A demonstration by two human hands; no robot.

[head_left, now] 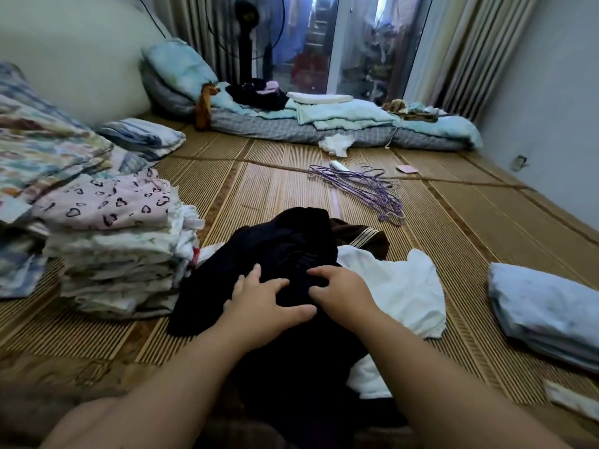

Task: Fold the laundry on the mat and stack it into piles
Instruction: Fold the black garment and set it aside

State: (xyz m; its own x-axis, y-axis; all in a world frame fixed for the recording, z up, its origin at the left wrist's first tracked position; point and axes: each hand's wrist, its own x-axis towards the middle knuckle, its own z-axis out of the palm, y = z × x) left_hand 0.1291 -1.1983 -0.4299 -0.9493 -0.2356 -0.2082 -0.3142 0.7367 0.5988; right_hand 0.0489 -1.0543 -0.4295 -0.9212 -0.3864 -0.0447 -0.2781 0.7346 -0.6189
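A black garment [278,244] lies bunched on the woven mat [259,183] right in front of me. My left hand [262,303] rests on it with fingers spread. My right hand [340,290] sits beside it, its fingertips curled into the black cloth. Under and to the right of the black garment lie a white garment [398,286] and a brown one with striped trim [366,236]. A tall pile of folded clothes [123,254], topped by a pink heart-print piece, stands to the left. A folded light blue piece [547,309] lies at the right.
Purple hangers [359,186] lie loose on the mat ahead. A mattress with teal bedding [340,121] runs along the far side, with a fan [246,34] behind it. Folded patterned blankets [42,140] are stacked at far left. A crumpled white cloth [335,144] lies by the mattress.
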